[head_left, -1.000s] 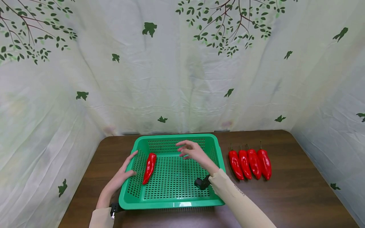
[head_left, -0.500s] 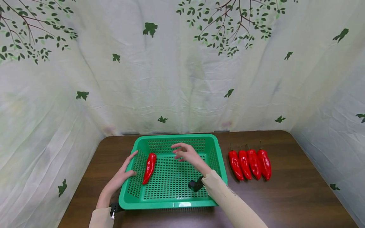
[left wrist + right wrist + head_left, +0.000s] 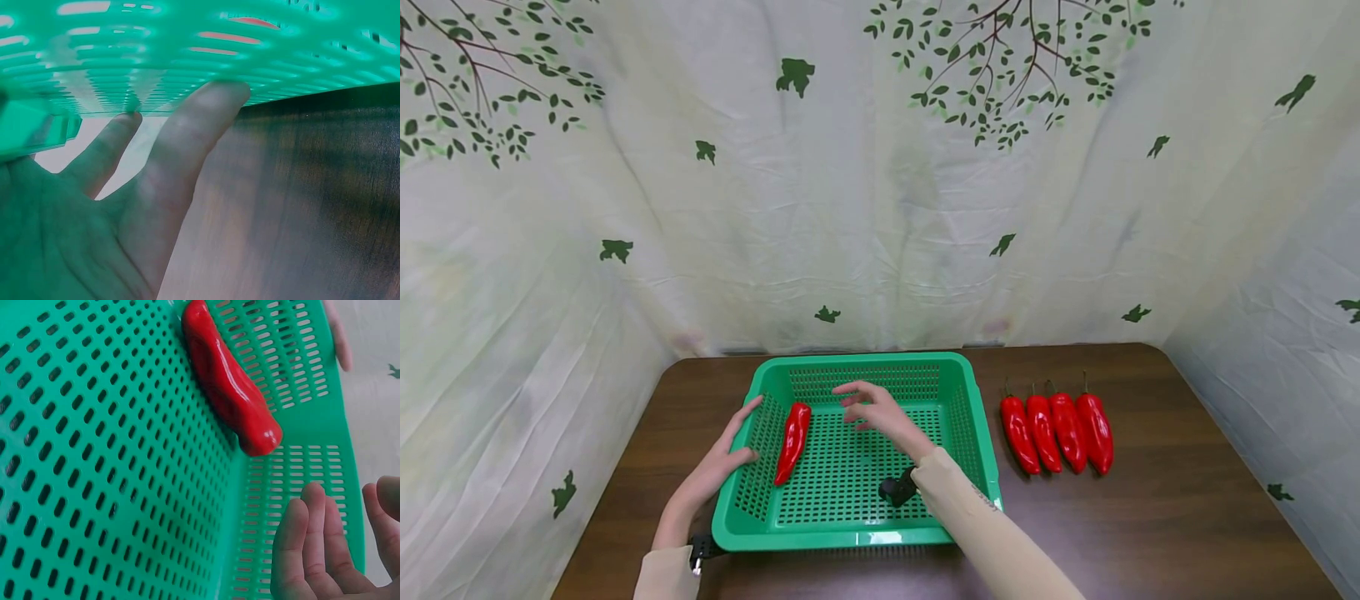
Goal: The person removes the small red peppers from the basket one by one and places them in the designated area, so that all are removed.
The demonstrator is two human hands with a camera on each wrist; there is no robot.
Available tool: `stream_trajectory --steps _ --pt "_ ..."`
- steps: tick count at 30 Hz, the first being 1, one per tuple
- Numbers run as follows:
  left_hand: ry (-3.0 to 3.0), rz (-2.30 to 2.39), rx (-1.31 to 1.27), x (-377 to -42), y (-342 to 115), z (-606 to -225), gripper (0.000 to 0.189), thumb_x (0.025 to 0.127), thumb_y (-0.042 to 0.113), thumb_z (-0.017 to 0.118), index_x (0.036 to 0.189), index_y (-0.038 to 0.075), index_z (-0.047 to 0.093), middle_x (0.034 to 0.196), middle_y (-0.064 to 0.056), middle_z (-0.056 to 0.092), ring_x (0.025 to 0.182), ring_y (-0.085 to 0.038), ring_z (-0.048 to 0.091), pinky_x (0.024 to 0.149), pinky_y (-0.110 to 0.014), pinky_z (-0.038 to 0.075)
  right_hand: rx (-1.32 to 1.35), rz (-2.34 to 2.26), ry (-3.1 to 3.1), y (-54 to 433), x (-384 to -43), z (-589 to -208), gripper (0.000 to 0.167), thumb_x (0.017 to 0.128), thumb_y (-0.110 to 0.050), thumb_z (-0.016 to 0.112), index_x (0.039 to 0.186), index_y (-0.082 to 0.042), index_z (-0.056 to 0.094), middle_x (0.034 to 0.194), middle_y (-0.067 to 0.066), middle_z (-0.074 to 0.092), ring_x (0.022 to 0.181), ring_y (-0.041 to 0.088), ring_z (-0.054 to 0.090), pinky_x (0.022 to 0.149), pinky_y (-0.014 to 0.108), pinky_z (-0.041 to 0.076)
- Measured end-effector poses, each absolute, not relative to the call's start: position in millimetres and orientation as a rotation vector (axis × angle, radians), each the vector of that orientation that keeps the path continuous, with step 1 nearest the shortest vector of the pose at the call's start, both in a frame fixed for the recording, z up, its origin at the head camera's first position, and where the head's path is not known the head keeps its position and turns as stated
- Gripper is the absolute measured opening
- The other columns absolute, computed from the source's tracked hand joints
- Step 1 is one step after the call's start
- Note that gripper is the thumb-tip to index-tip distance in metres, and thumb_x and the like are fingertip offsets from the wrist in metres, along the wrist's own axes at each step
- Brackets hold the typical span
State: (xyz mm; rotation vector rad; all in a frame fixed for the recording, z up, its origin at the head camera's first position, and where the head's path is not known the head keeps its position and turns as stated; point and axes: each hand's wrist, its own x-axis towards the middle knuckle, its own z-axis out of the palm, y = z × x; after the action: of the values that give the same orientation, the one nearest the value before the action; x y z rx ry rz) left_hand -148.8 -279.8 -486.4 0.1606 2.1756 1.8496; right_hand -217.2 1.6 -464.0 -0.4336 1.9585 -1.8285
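A green perforated plastic basket [image 3: 820, 542] sits on the table, with one long red chili pepper [image 3: 793, 443] lying along its left side. My left hand [image 3: 715, 468] rests against the basket's left side, thumb and fingers extended; the left wrist view has the thumb [image 3: 187, 144] against the slotted green wall. Over the inside of the basket hovers my right hand [image 3: 880, 413], holding nothing, fingers loosely bent and pointing left toward the pepper. In the right wrist view its fingers [image 3: 322, 544] appear below the pepper [image 3: 228, 384], apart from it.
To the right of the basket, several red chili peppers [image 3: 1058, 429] lie side by side on the brown wooden table [image 3: 1180, 500], stems pointing away. A pale curtain [image 3: 880, 208] with printed leaves hangs behind and at both sides.
My right hand has drifted left and slightly down above the basket, toward the pepper in it. The left hand, the basket and the peppers stay where they were.
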Motion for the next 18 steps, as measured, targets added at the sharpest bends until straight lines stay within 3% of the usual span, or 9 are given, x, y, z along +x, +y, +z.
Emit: stream_trajectory --steps 7,18 --pt "2.164 1.864 0.172 -149 -280 -486 0.076 0.088 0.003 0.044 0.153 0.027 0.012 0.155 -0.017 0.002 0.131 -0.054 0.022 0.082 -0.054 0.05 -0.386 -1.827 1.915 -9 -219 -469 0.037 0.094 -0.001 0.05 0.131 -0.003 0.055 0.12 0.018 0.055 0.102 0.042 0.057 0.088 0.054 0.047" --pt "2.166 1.862 0.182 -150 -280 -487 0.077 0.088 0.003 0.044 0.153 0.026 0.01 0.155 -0.017 0.001 0.131 -0.054 0.022 0.082 -0.054 0.05 -0.393 -1.761 1.839 -23 -216 -475 0.043 0.092 -0.001 0.053 0.135 -0.007 0.052 0.13 0.025 0.047 0.11 0.043 0.053 0.09 0.056 0.044"
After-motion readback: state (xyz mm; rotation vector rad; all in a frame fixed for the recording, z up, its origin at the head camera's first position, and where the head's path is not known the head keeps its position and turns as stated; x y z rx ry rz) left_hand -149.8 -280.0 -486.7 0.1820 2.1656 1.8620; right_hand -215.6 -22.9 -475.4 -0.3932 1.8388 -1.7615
